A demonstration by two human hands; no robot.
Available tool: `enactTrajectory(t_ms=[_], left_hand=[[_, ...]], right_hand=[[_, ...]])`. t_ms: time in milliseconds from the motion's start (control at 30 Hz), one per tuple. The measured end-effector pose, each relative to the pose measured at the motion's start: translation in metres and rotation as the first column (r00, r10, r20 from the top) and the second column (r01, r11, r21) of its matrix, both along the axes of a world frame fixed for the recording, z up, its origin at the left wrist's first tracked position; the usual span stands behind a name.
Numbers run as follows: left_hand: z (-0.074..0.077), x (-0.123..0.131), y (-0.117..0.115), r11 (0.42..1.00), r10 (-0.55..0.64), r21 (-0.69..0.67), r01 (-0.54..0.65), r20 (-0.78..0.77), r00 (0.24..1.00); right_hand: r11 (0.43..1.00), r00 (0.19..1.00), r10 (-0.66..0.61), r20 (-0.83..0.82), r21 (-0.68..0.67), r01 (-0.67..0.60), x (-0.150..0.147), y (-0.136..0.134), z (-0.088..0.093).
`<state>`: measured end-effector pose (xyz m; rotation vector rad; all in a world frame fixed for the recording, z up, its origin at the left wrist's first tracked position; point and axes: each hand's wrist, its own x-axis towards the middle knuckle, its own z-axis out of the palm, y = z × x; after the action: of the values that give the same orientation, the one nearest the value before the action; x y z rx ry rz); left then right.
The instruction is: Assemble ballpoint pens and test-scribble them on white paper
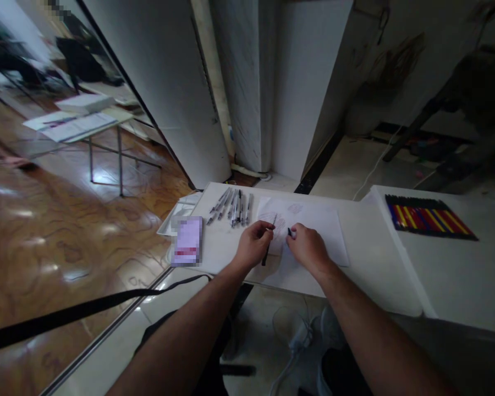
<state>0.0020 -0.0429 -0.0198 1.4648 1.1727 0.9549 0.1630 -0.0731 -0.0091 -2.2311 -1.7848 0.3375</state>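
My left hand (252,243) is closed around a slim pen (264,257), its dark end sticking out below the fingers and its thin tip pointing up and away. Between the fingertips of my right hand (308,248) is a small black piece that looks like a pen cap (289,232). A small gap separates it from the pen. Both hands are over white paper (334,242) that bears faint reddish scribbles. Several clear pens with dark ends (233,209) lie loosely together on the white table (220,254), beyond my left hand.
A purple, partly blurred box-like item (188,239) lies at the table's left edge. Farther right, a row of red, yellow and blue pens with black ends (431,217) rests on an adjoining white surface. White pillars (247,82) stand behind the table. A black strap (86,308) crosses the lower left.
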Motion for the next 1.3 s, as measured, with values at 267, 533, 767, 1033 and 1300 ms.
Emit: enactTrajectory(t_ms=[267, 533, 767, 1033, 1300], left_hand=[[-0.003, -0.001, -0.003, 1.000, 0.011, 0.017, -0.011, -0.039, 0.999], [0.001, 0.001, -0.008, 0.998, -0.051, 0.040, 0.053, -0.035, 0.998], [0.006, 0.000, -0.011, 0.982, -0.108, 0.145, 0.124, -0.113, 0.988], [0.014, 0.001, -0.011, 0.974, -0.158, 0.149, 0.169, -0.087, 0.984], [0.016, 0.002, -0.009, 0.977, -0.188, 0.107, 0.187, 0.000, 0.982]], right_hand=[[0.997, 0.993, -0.025, -0.117, 0.071, 0.033, 0.001, 0.001, -0.002], [0.982, 0.464, 0.018, -0.886, 0.103, 0.159, -0.008, 0.001, 0.012], [0.982, 0.315, 0.035, -0.949, 0.092, 0.168, -0.010, -0.001, 0.015], [0.975, 0.366, 0.064, -0.929, 0.135, 0.175, -0.010, 0.000, 0.016], [0.965, 0.427, 0.071, -0.902, 0.170, 0.200, -0.008, 0.002, 0.015]])
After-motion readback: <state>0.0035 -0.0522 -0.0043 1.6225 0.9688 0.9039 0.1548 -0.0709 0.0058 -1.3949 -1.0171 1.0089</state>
